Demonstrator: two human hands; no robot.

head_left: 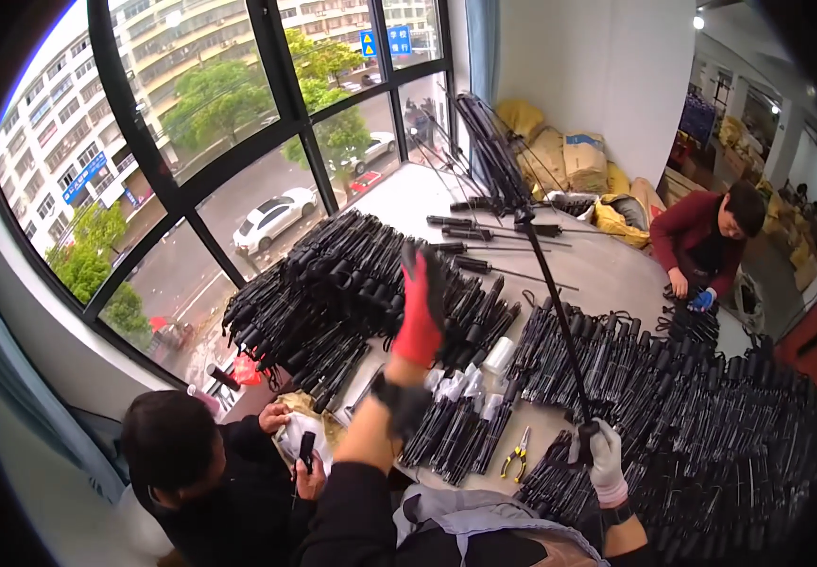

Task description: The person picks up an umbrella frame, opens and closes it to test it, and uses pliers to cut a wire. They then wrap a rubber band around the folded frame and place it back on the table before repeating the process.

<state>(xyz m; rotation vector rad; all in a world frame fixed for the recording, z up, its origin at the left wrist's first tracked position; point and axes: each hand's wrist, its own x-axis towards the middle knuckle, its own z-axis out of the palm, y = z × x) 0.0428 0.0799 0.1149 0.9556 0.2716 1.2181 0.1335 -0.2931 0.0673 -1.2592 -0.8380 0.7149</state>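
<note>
My right hand (607, 461), in a white glove, is closed around the black handle of an umbrella frame (555, 295). Its long shaft slants up and away to the left, and the bundled bare ribs show at the far end. My left hand (418, 307), in a red glove with dark fingers, is raised over the table with its fingers stretched out and nothing seen in it. Below and behind it lies a large pile of folded black umbrella frames (333, 274). Between my arms is a bundle of frames (460, 430) with clear plastic wrapping on some of them.
Yellow-handled pliers (516, 455) lie on the table (541, 430). Rows of folded umbrella frames (701, 406) cover the right side. One co-worker (177, 449) is close on my left; another (701, 231) works at the far right. Sacks (564, 161) stand beyond the table.
</note>
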